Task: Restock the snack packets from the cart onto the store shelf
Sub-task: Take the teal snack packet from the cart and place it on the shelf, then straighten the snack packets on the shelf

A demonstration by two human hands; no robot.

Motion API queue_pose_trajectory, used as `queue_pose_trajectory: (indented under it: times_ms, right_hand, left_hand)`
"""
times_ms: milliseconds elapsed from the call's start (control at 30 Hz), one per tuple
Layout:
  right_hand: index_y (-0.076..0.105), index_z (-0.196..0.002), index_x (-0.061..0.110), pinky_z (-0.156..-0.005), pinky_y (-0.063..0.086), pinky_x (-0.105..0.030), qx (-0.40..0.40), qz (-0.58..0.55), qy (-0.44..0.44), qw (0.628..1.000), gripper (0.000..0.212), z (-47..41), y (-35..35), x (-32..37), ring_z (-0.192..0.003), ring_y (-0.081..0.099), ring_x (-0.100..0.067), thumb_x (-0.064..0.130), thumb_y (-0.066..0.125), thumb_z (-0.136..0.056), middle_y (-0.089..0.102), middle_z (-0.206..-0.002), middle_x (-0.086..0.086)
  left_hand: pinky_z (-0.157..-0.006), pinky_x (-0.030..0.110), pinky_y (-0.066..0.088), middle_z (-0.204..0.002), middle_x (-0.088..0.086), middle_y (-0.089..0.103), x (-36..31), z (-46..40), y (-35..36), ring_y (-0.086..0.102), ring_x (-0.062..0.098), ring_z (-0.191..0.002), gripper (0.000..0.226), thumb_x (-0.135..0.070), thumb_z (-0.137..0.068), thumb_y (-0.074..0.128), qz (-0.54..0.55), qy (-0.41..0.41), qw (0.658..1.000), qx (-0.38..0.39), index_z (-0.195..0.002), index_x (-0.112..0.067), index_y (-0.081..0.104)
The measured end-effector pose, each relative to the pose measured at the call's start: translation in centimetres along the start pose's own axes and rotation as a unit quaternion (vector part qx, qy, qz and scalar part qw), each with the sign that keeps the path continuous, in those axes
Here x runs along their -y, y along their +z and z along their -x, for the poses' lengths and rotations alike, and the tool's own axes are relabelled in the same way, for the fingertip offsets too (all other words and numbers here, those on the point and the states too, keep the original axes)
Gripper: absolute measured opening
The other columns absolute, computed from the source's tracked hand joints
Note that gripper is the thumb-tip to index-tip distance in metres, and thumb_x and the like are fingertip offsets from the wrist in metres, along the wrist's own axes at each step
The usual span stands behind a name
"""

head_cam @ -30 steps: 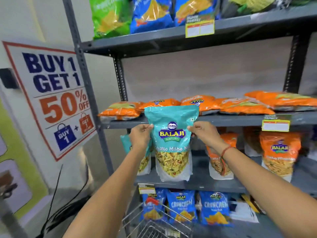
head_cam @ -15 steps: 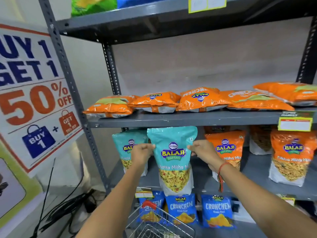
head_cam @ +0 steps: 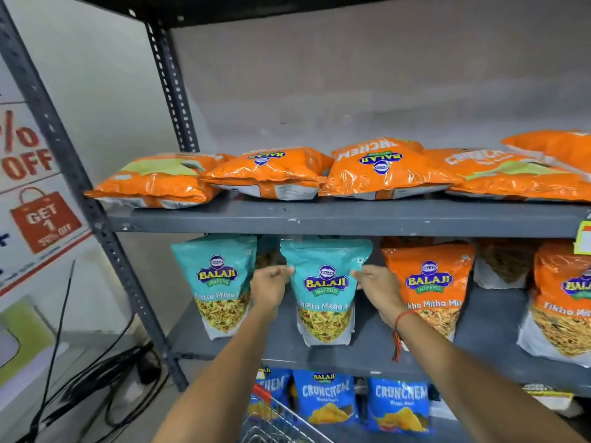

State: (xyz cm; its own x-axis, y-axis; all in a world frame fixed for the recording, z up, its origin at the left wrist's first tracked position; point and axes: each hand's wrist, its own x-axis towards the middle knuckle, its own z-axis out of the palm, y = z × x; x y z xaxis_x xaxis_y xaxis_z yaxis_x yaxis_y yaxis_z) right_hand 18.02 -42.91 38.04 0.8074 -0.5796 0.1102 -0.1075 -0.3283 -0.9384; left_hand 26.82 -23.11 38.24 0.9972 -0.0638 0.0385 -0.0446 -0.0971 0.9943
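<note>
My left hand [head_cam: 270, 284] and right hand [head_cam: 377, 287] pinch the upright teal packet [head_cam: 324, 292] on the middle shelf [head_cam: 367, 354], and if I release carelessly it may tip toward 6 o'clock, off the edge.

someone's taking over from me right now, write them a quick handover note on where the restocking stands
Left hand and right hand: each grips one upper side edge of the teal Balaji packet.
That packet stands upright on the middle shelf, between another teal packet and the orange Tikha Mitha packet.
Done: packet set in place.
Left: let go, then take the next one from the cart; what it holds is not visible.
</note>
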Motion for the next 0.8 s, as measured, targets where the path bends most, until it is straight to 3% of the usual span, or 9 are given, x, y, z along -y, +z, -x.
queue_pose_trajectory:
  times_ms: [100,167,333,400,467,567,667,733,800]
  right_hand:
    - [0.066,-0.075,-0.002,-0.068,0.056,-0.037,0.006,0.002,0.01,1.0,0.028,-1.3,0.3,-1.6,-0.077,0.069,-0.025,0.023,0.06,-0.085,0.075,-0.082,-0.013]
    - [0.064,-0.081,-0.004,-0.072,0.056,-0.044,0.012,-0.013,0.024,1.0,0.029,-1.9,0.5,-2.5,-0.079,0.07,-0.028,0.024,0.06,-0.085,0.074,-0.085,-0.016]
    - [0.063,-0.095,0.012,-0.067,0.045,-0.028,0.06,-0.098,0.059,0.992,0.022,-1.4,0.4,-3.1,-0.084,0.063,-0.016,0.032,0.061,-0.086,0.072,-0.103,-0.01]
    - [0.056,-0.112,0.023,-0.082,0.045,-0.028,0.136,-0.142,0.064,0.978,0.041,-0.5,0.3,-3.7,-0.106,0.06,-0.011,0.041,0.069,-0.078,0.066,-0.118,0.005]
    - [0.038,-0.133,0.025,-0.102,0.036,-0.033,0.213,-0.139,0.091,0.963,0.075,0.6,0.1,-4.7,-0.12,0.046,-0.011,0.041,0.076,-0.071,0.049,-0.13,0.013]
    - [0.012,-0.147,0.02,-0.105,0.03,-0.031,0.274,-0.095,0.138,0.947,0.1,1.5,0.6,-7.5,-0.13,0.035,-0.018,0.027,0.078,-0.071,0.033,-0.138,0.003]
    - [0.027,-0.136,0.021,-0.085,0.044,-0.016,0.291,-0.075,0.155,0.941,0.071,2.0,1.9,-9.6,-0.111,0.049,-0.009,0.006,0.069,-0.081,0.042,-0.131,-0.001]
    - [0.035,-0.12,0.026,-0.073,0.043,-0.013,0.272,-0.077,0.149,0.948,0.057,1.9,2.8,-10.4,-0.096,0.05,0.004,0.004,0.069,-0.079,0.049,-0.123,0.002]
    - [0.037,-0.116,0.027,-0.077,0.041,-0.016,0.249,-0.089,0.147,0.953,0.055,1.4,3.4,-11.0,-0.095,0.05,0.004,0.005,0.07,-0.079,0.052,-0.118,0.003]
  left_hand:
    - [-0.077,0.029,0.057,-0.092,0.008,0.074,0.4,-0.5,0.7,0.067,0.015,-0.078,0.013,-0.017,-0.079,0.073,0.003,0.008,1.0,0.014,-0.088,-0.009,0.077]
    - [-0.073,0.024,0.055,-0.092,0.009,0.073,0.7,-0.8,1.1,0.066,0.015,-0.079,0.016,-0.014,-0.08,0.071,0.021,0.008,0.999,0.031,-0.092,-0.003,0.074]
    - [-0.081,0.028,0.057,-0.092,0.006,0.077,1.8,-1.1,1.3,0.071,0.02,-0.094,0.011,-0.014,-0.081,0.07,0.048,-0.013,0.994,0.097,-0.091,-0.008,0.073]
    - [-0.073,0.018,0.056,-0.097,0.0,0.077,2.6,-0.3,1.1,0.07,0.01,-0.092,0.023,-0.012,-0.078,0.073,0.051,-0.029,0.987,0.149,-0.1,-0.014,0.067]
    - [-0.082,0.023,0.051,-0.126,0.0,0.062,4.5,0.3,1.0,0.059,0.011,-0.112,0.064,-0.019,-0.068,0.082,0.009,-0.061,0.983,0.174,-0.125,-0.014,0.053]
    - [-0.088,0.024,0.045,-0.132,-0.007,0.043,7.6,1.8,1.3,0.042,0.013,-0.123,0.087,-0.017,-0.065,0.085,-0.048,-0.097,0.976,0.187,-0.137,-0.016,0.036]
    - [-0.073,0.016,0.054,-0.111,-0.003,0.062,10.5,2.8,2.3,0.058,0.028,-0.118,0.057,0.001,-0.07,0.077,-0.014,-0.087,0.979,0.186,-0.115,-0.018,0.048]
    - [-0.077,0.024,0.059,-0.107,0.006,0.067,11.5,2.7,2.7,0.063,0.033,-0.112,0.053,0.001,-0.07,0.077,0.002,-0.088,0.983,0.164,-0.112,-0.017,0.051]
    - [-0.087,0.038,0.058,-0.109,0.009,0.069,12.2,2.3,2.9,0.066,0.029,-0.107,0.052,-0.004,-0.07,0.078,-0.008,-0.087,0.984,0.153,-0.114,-0.015,0.053]
